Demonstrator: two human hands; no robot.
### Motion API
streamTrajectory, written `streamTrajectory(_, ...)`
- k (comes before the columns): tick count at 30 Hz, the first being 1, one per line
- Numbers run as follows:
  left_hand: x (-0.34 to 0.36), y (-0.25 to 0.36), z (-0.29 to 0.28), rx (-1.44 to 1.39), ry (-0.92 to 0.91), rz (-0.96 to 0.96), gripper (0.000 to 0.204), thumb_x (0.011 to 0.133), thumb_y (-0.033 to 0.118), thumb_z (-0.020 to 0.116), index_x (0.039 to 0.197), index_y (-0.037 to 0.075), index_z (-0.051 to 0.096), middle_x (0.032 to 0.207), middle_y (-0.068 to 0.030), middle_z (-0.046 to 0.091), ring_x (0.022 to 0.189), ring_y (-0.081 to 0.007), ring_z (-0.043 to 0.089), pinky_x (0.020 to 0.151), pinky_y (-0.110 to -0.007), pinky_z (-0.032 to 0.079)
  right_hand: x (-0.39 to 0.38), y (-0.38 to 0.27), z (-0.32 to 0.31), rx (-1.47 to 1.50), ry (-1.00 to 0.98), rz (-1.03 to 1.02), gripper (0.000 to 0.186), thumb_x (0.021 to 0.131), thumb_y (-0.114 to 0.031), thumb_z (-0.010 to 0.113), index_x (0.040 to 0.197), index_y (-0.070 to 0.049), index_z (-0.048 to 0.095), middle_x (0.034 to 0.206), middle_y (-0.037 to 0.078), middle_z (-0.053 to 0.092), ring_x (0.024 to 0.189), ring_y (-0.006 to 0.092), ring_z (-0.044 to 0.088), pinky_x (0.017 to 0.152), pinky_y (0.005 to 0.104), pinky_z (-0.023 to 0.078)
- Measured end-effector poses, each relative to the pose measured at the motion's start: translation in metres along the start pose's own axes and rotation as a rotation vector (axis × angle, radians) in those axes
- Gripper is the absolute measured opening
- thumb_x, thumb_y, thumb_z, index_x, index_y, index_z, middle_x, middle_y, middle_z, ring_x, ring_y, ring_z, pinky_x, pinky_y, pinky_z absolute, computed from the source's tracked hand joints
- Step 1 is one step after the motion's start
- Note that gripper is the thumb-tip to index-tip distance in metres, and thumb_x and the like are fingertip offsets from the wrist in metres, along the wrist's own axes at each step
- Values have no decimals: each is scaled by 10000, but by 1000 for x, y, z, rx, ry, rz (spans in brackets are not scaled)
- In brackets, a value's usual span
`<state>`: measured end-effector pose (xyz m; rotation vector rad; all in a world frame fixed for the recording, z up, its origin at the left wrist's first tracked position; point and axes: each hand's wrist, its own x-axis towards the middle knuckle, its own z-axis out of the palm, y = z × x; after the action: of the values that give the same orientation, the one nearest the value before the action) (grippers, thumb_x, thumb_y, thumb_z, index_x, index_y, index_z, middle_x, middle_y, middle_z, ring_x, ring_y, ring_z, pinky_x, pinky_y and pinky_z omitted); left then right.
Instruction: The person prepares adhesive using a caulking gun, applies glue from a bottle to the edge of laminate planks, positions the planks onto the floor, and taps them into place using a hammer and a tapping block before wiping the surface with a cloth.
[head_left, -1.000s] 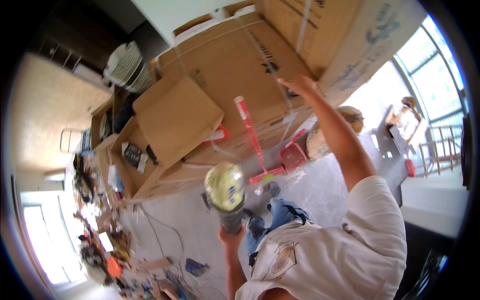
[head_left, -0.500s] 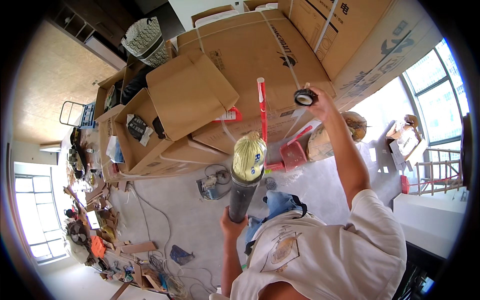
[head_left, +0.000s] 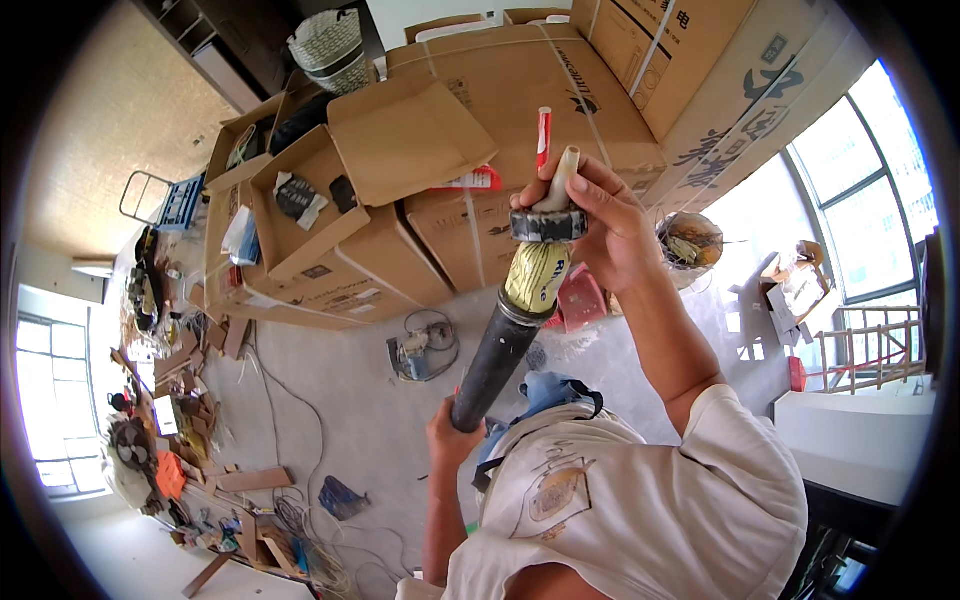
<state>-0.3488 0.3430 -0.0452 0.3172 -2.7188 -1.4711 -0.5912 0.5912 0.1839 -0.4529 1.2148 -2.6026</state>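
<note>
My left hand (head_left: 455, 435) is wrapped round the lower end of the dark grey barrel (head_left: 493, 362) of a caulking gun, which tilts up and to the right. A yellow foil sausage pack of sealant (head_left: 537, 280) sticks out of the barrel's upper end. In my right hand (head_left: 617, 220) is the gun's black ring cap (head_left: 548, 226), with a pale tapered nozzle (head_left: 566, 180) standing up through it. The fingers grip both the ring and the nozzle. The cap sits over the top of the sausage pack, apart from the barrel's rim.
Large cardboard boxes (head_left: 350, 285) fill the far side, with an open carton (head_left: 300, 215) on top. Beyond my hands are a red dustpan (head_left: 582, 300) and a red-and-white stick (head_left: 543, 135). A corded power tool (head_left: 412, 355), cables and scrap wood (head_left: 255, 479) lie on the floor at left.
My right hand has come from the far right to the barrel's upper end, bringing the ring cap and nozzle over the sausage pack. The barrel now leans more to the right.
</note>
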Motion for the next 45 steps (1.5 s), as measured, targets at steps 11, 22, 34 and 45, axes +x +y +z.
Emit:
streamTrajectory(11, -59, 2, -29, -40, -11, -68, 496, 666, 194, 852, 1099, 33, 671, 895, -197, 723, 830, -345, 730, 767, -408, 566, -52, 34, 48, -143, -158, -14, 417, 983, -326, 667, 1253, -14, 611, 1213, 228, 678, 1203, 306, 640, 1022, 431, 520)
streamTrajectory(22, -91, 12, -25, -114, 56, -74, 418, 689, 213, 837, 993, 12, 633, 814, -214, 693, 747, -364, 714, 696, -429, 549, -64, 56, 105, 129, -185, -113, 442, 995, -323, 640, 1249, 32, 565, 1221, 207, 625, 1106, 340, 678, 952, 528, 597)
streamTrajectory(34, -105, 24, -27, -125, 120, -79, 442, 689, 191, 830, 1057, 13, 662, 868, -212, 716, 801, -364, 727, 735, -420, 556, -73, 67, 127, 16, -189, -220, 495, 990, -379, 660, 1238, 37, 560, 1174, 207, 639, 999, 293, 714, 867, 459, 633)
streamTrajectory(45, -99, 23, -23, -75, 165, -56, 455, 683, 207, 827, 1051, 14, 641, 854, -238, 696, 816, -427, 705, 720, -458, 550, -73, 72, 124, 81, -193, -194, 480, 1025, -371, 608, 1277, 27, 517, 1185, 192, 634, 1011, 292, 705, 882, 440, 614)
